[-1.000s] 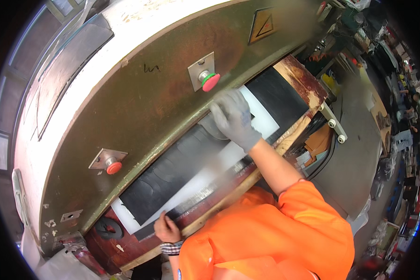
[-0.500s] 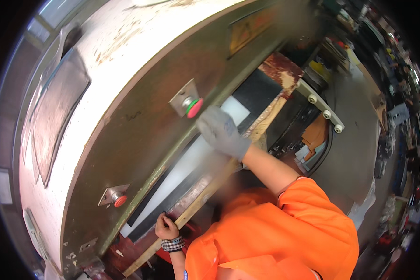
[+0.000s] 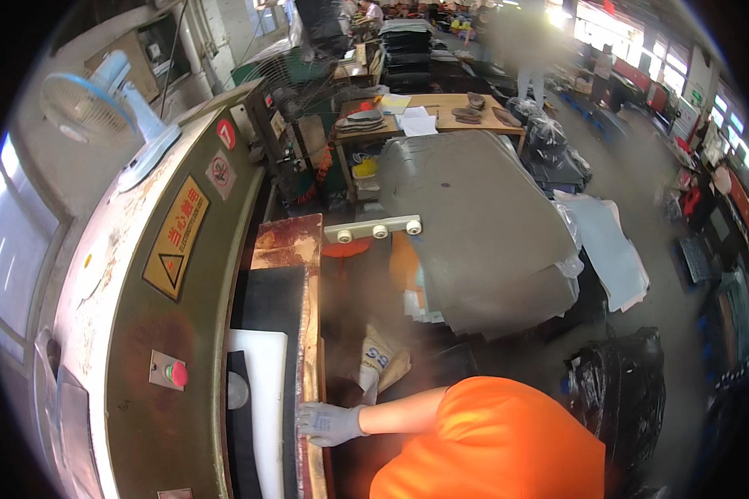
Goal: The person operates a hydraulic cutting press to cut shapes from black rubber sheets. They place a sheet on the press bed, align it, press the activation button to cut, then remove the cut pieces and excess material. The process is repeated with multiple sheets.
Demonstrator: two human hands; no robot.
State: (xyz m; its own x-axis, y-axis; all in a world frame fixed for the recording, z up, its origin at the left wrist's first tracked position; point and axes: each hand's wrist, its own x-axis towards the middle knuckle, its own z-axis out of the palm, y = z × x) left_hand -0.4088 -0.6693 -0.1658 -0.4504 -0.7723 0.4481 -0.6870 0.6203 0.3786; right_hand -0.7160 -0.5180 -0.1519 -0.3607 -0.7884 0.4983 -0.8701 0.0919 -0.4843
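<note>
My right hand (image 3: 329,424), in a grey work glove, lies on the wooden edge (image 3: 310,341) of the machine bed. Its fingers reach left over that edge, looking laid out rather than closed, and no object shows in them. Just beyond the fingertips, a long white slab (image 3: 268,399) lies on the bed beside a dark sheet (image 3: 266,301). A round greyish piece (image 3: 237,391) sits at the slab's left side, partly under the machine's upper body. My left hand is out of view.
The green machine body (image 3: 154,324) rises on the left with a red push button (image 3: 176,373) and a fan (image 3: 146,125) on top. Right of the bed stands a table with grey sheets (image 3: 483,224) and a bar with white rollers (image 3: 380,231). Black-wrapped bundles (image 3: 620,399) stand at right.
The view has swung up toward the room. My right hand has gone from near the machine's button and white slab to the wooden edge. My left hand, at the edge before, has left view.
</note>
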